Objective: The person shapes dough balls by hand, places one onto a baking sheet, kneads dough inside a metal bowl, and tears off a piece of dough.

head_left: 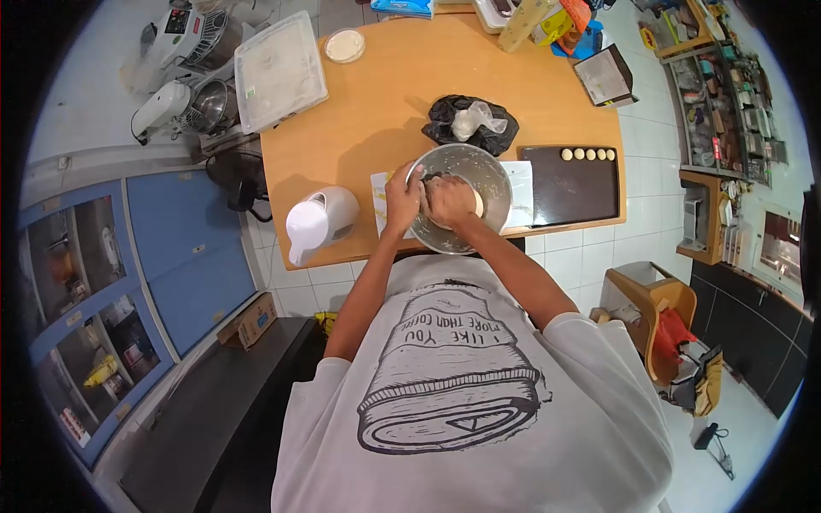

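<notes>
A metal mixing bowl (492,167) with pale smears on its inner wall stands at the table's front edge. My left hand (402,200) is closed on the bowl's left rim, its fingers reaching over the edge. Down inside the bowl, my right hand (450,203) has its fingers bent, partly hidden, around pale dough. Some of that dough (478,205) shows to the right of the hand. Just behind the bowl lies a black plastic bag (442,115) with a whitish clear bag (475,120) on it.
A dark baking tray (573,188) with several small dough balls (590,155) sits to the right. To the left stands a white pitcher (321,224). A lidded plastic container (280,73) and a round tub (345,46) are at the far left. A box (605,77) lies far right.
</notes>
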`<action>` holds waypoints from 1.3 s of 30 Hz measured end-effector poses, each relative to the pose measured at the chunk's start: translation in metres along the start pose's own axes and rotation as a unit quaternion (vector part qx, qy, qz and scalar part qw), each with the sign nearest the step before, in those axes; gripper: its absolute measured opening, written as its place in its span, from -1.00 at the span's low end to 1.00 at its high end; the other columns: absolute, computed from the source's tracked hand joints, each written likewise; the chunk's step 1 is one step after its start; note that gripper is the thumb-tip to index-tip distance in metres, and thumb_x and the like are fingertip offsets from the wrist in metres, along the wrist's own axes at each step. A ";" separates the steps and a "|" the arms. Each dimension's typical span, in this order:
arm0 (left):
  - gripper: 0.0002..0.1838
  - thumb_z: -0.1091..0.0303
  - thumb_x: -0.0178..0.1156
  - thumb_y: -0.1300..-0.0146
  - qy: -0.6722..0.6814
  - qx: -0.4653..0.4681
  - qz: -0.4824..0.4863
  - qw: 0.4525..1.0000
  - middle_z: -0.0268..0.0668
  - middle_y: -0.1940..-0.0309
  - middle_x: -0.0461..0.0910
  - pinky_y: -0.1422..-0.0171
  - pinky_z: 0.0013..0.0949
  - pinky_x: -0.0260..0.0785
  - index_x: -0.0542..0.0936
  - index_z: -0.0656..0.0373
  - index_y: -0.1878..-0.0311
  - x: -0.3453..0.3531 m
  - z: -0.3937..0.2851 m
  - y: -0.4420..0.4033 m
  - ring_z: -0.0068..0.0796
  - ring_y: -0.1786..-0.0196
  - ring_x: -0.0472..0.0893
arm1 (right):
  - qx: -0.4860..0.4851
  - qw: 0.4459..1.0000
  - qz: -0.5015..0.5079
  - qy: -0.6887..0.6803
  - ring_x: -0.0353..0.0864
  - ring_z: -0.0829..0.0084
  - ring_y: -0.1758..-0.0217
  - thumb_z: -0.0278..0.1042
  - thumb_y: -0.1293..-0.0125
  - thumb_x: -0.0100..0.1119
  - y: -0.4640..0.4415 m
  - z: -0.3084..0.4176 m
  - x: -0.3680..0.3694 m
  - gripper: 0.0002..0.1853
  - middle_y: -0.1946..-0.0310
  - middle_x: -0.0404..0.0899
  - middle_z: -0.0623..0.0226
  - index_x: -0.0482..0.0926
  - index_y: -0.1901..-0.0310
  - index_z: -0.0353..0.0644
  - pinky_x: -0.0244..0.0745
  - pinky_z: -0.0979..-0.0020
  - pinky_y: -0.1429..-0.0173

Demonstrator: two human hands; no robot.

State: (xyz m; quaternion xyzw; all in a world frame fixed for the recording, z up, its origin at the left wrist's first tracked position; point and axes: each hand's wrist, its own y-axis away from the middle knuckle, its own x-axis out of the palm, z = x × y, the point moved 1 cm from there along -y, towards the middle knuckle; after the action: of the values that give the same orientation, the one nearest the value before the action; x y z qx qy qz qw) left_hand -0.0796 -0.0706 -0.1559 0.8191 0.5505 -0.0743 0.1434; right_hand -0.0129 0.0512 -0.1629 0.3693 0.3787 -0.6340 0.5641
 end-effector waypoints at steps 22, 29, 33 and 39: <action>-0.64 0.18 0.18 -0.64 -0.040 0.021 0.067 0.997 -0.05 0.09 0.79 -0.11 -0.27 0.52 0.68 0.30 -0.20 -0.009 -0.012 -0.006 -0.37 0.07 0.71 | 0.016 0.970 0.154 -0.185 0.56 -0.12 -0.39 -0.14 -0.18 0.53 0.027 -0.060 -0.050 -0.37 -0.24 0.62 -0.17 0.63 -0.25 -0.25 0.45 0.03 -0.47; -0.69 0.22 0.16 -0.63 -0.039 0.081 0.035 0.995 0.04 0.23 0.72 0.02 -0.19 0.51 0.68 0.31 -0.09 -0.005 -0.012 -0.007 -0.09 0.23 0.67 | 0.038 0.984 0.141 -0.100 0.67 -0.11 -0.23 -0.36 -0.20 0.39 0.025 -0.035 -0.054 -0.41 -0.15 0.70 -0.01 0.60 -0.32 -0.10 0.58 -0.01 -0.32; -0.70 0.22 0.18 -0.62 -0.027 0.066 0.047 0.996 0.07 0.21 0.72 0.02 -0.16 0.51 0.68 0.29 -0.09 -0.006 -0.015 -0.008 -0.02 0.21 0.69 | -0.004 0.991 0.047 -0.128 0.68 -0.09 -0.20 -0.31 -0.26 0.36 0.027 -0.039 -0.047 -0.53 -0.14 0.71 0.03 0.64 -0.23 -0.12 0.62 0.00 -0.23; -0.65 0.18 0.20 -0.62 -0.046 0.044 0.052 0.997 -0.03 0.20 0.74 -0.01 -0.28 0.51 0.68 0.32 -0.12 -0.008 -0.011 -0.007 -0.39 0.18 0.66 | 0.029 0.959 0.218 -0.177 0.73 -0.11 -0.10 -0.19 -0.38 0.26 0.009 -0.038 -0.077 -0.57 -0.12 0.71 -0.03 0.63 -0.20 -0.22 0.65 -0.04 -0.15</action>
State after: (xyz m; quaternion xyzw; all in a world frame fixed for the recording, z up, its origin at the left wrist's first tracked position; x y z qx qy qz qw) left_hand -0.0897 -0.0722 -0.1444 0.8477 0.4965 -0.1284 0.1357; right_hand 0.0048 0.1184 -0.1114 0.3412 0.1646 -0.5615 0.7357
